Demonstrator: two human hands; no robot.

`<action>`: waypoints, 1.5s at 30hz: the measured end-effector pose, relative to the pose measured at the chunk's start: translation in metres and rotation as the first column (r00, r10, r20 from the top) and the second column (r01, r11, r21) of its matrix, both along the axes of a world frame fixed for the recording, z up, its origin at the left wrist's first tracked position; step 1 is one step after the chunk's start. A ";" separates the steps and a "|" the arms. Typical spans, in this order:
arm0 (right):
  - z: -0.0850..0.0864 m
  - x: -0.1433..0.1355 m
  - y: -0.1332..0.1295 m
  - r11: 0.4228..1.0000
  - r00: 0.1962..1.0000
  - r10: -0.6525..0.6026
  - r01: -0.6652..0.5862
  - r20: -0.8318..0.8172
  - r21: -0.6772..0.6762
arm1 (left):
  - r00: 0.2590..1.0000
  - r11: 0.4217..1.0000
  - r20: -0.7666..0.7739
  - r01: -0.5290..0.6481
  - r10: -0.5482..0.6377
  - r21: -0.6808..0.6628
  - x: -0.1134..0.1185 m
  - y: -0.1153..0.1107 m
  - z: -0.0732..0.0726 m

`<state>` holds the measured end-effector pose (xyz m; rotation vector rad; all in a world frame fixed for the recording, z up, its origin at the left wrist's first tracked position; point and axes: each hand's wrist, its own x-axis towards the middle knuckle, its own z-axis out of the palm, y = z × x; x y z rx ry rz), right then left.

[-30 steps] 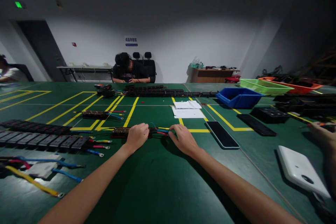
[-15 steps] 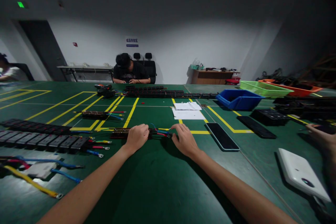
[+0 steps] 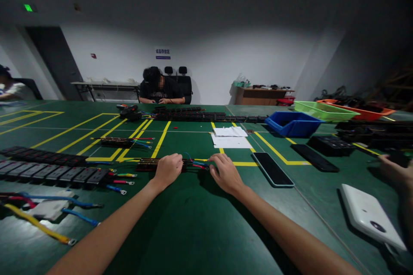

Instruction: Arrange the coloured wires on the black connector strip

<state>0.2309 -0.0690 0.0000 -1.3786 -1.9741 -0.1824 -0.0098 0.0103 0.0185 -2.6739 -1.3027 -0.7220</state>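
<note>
Wires (image 3: 200, 164), blue and red among them, are sticking out of the right end of a narrow black strip assembly (image 3: 146, 163) and pointing toward the right edge of the table (image 3: 180, 232). The strip is lying in the middle part of the table, its long axis running left to right, roughly parallel to the far edge. The person's left hand (image 3: 169, 167) is covering the strip's body, its left end showing on one side and the wires on the other. The right hand (image 3: 226, 174) is sitting just beside the wire ends and is the nearer one to them, with the wires lying directly to its left.

The left hand is making a closed, fist-like shape over the strip and apparently gripping it, though the fingers are hiding the contact. The right hand is showing loosely bent fingers; whether they are touching or pinching a wire end, I cannot tell.

Toward the far edge, white papers (image 3: 229, 142) are lying beyond the right hand, and a phone (image 3: 273, 168) is lying to its right. A similar wired strip (image 3: 116, 142) is lying behind and left of the held one, while a row of black socket modules (image 3: 61, 174) is stretching toward the left edge.
</note>
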 end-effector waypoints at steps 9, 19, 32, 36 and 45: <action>-0.002 0.001 0.002 0.998 1.000 -0.022 0.022 -0.011 -0.052 | 1.000 1.000 -0.017 -0.017 0.018 0.014 -0.001 0.000 -0.001; -0.002 -0.001 0.002 0.997 0.999 -0.010 0.014 0.048 -0.076 | 1.000 1.000 0.012 -0.002 0.002 -0.017 0.000 -0.001 0.001; -0.004 0.000 0.002 0.999 0.999 -0.042 0.043 0.015 -0.030 | 1.000 1.000 0.007 -0.002 0.002 -0.022 0.000 -0.001 0.001; -0.007 0.001 0.006 0.997 0.996 -0.062 0.065 0.065 -0.048 | 0.999 1.000 -0.020 -0.026 0.026 0.014 0.000 0.000 0.000; -0.008 0.001 0.005 0.999 0.998 -0.048 0.049 0.046 -0.019 | 1.000 1.000 0.005 -0.011 0.011 -0.006 0.000 0.000 0.001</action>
